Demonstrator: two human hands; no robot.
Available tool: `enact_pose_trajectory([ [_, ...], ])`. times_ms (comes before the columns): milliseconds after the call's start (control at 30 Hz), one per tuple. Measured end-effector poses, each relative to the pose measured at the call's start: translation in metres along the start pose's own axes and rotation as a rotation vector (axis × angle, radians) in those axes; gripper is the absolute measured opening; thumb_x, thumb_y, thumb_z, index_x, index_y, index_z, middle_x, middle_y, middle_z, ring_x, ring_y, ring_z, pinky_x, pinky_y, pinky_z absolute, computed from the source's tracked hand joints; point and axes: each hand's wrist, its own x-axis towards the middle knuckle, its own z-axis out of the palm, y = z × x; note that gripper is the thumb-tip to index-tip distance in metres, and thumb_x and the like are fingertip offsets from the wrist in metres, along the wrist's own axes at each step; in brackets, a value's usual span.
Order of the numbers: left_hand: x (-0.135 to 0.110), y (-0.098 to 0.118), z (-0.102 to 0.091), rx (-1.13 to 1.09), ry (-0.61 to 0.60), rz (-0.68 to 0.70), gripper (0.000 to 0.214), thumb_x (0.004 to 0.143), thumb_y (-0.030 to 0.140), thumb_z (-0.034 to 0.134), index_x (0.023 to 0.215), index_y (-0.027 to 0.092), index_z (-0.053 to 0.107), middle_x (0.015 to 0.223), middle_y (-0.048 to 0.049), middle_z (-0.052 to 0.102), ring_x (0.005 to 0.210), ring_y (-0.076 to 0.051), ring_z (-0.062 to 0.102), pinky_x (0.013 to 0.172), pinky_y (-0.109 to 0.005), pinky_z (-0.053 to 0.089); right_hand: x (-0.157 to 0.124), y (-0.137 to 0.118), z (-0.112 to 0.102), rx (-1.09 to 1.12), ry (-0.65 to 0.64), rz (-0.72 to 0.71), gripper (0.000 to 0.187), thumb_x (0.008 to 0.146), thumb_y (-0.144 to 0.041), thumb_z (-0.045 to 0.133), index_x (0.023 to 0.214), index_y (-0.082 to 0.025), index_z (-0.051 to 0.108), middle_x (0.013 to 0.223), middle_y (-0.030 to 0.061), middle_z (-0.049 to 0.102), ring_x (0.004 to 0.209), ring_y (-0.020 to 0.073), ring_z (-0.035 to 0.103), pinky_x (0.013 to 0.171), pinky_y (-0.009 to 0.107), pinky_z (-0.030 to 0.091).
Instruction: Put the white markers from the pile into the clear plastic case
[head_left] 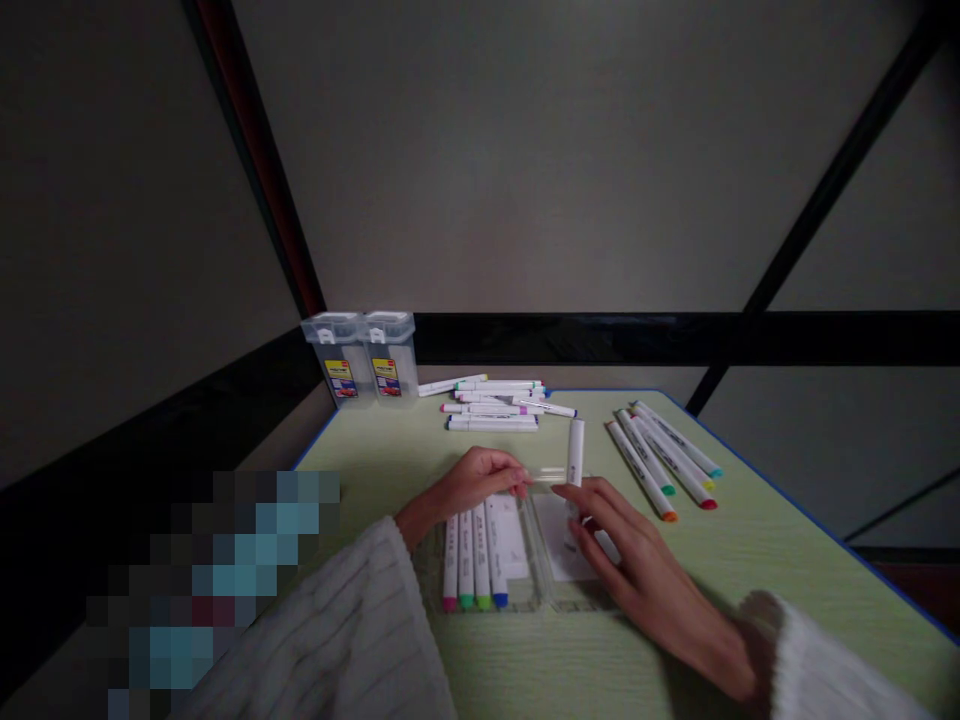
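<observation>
A white marker point(575, 450) stands nearly upright in my right hand point(626, 545), pinched between thumb and fingers above the right half of an opened clear plastic case point(541, 560). My left hand point(480, 475) rests over the far edge of the case's left half, its thumb and fingertips pressed together near the hinge; whether anything is between them is hidden. Several white markers point(474, 560) with pink, green and blue ends lie side by side in that left half, next to a white paper insert point(508, 535). Another white sheet point(551, 540) lies under my right hand.
A loose pile of white markers point(495, 405) lies at the back of the table point(555, 660). More markers point(664, 460) with coloured ends lie fanned out at the right. Two lidded clear plastic boxes point(367, 365) stand in the back left corner, by the wall.
</observation>
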Motion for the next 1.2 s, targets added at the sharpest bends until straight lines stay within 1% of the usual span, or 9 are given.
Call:
enact_pose_trajectory([
  [100,0.0001,-0.0007,-0.0008,-0.058,0.015,0.015,0.028,0.066,0.04,0.061,0.069,0.012,0.064,0.061,-0.0032,0.061,0.059,-0.01,0.052,0.057,-0.021,0.038,-0.0006,-0.0002,-0.0002,0.003,-0.051,-0.001,0.04,0.085,-0.012,0.032,0.124,-0.022,0.034,0.109,0.01,0.046,0.1,0.0189,0.049,0.083,0.035,0.043],
  [167,-0.0001,0.0,-0.001,-0.107,0.023,0.016,0.028,0.066,0.038,0.062,0.075,0.011,0.063,0.062,-0.0029,0.061,0.059,-0.009,0.052,0.058,-0.021,0.038,-0.001,-0.001,-0.0009,0.007,-0.086,-0.016,0.046,0.083,-0.007,0.031,0.126,-0.022,0.032,0.11,0.01,0.045,0.1,0.0185,0.048,0.083,0.035,0.043],
  [233,-0.0004,0.0013,-0.0005,-0.156,0.021,0.013,0.028,0.065,0.036,0.064,0.079,0.011,0.061,0.063,-0.0024,0.061,0.059,-0.009,0.052,0.058,-0.021,0.038,-0.0009,-0.0022,-0.0019,0.011,-0.128,-0.028,0.05,0.08,-0.003,0.031,0.126,-0.023,0.033,0.109,0.0094,0.046,0.099,0.0182,0.049,0.082,0.033,0.043],
  [333,-0.0006,0.0024,0.0011,-0.197,0.004,0.005,0.028,0.062,0.033,0.067,0.078,0.011,0.06,0.067,-0.0024,0.06,0.062,-0.01,0.054,0.062,-0.022,0.04,-0.0006,-0.0033,-0.0027,0.025,-0.175,-0.032,0.056,0.076,0.001,0.032,0.125,-0.024,0.035,0.108,0.0084,0.047,0.097,0.0183,0.05,0.081,0.034,0.044],
  [433,0.0001,0.0007,0.0022,-0.214,0.013,-0.018,0.029,0.059,0.031,0.069,0.078,0.011,0.059,0.07,-0.0025,0.061,0.065,-0.01,0.055,0.065,-0.024,0.041,-0.0009,-0.0027,-0.002,0.035,-0.203,-0.032,0.057,0.075,0.002,0.032,0.125,-0.024,0.036,0.109,0.008,0.047,0.099,0.0185,0.049,0.085,0.036,0.042],
  [600,0.0002,-0.001,0.001,-0.204,0.034,-0.021,0.03,0.06,0.031,0.068,0.08,0.011,0.059,0.066,-0.0012,0.059,0.062,-0.01,0.055,0.062,-0.022,0.04,-0.0017,-0.002,-0.0003,0.025,-0.236,-0.002,0.059,0.072,0.005,0.031,0.124,-0.022,0.037,0.112,0.0081,0.046,0.103,0.018,0.047,0.087,0.036,0.04],
  [833,-0.0001,-0.0013,-0.0013,-0.099,0.034,0.006,0.028,0.063,0.036,0.064,0.073,0.011,0.056,0.056,0.0011,0.057,0.054,-0.008,0.05,0.052,-0.019,0.035,-0.0005,-0.0017,-0.0009,0.019,-0.281,0.008,0.056,0.075,0.004,0.032,0.124,-0.021,0.038,0.113,0.0093,0.047,0.105,0.0191,0.047,0.088,0.037,0.04],
  [1000,0.0001,-0.0023,-0.002,-0.045,0.037,0.026,0.025,0.068,0.036,0.059,0.071,0.012,0.055,0.055,0.0017,0.055,0.053,-0.007,0.048,0.052,-0.019,0.034,0.0004,0.0002,0.0,0.027,-0.282,-0.025,0.051,0.079,-0.001,0.033,0.126,-0.022,0.037,0.108,0.0084,0.05,0.098,0.0181,0.052,0.084,0.035,0.043],
  [1200,-0.0013,0.0004,-0.0015,-0.038,0.066,0.04,0.025,0.071,0.038,0.054,0.07,0.012,0.053,0.055,0.0019,0.053,0.052,-0.007,0.046,0.053,-0.02,0.033,-0.0003,-0.003,0.0,-0.043,-0.302,-0.006,0.042,0.084,-0.009,0.034,0.124,-0.021,0.039,0.107,0.0086,0.05,0.094,0.0175,0.053,0.081,0.033,0.045],
])
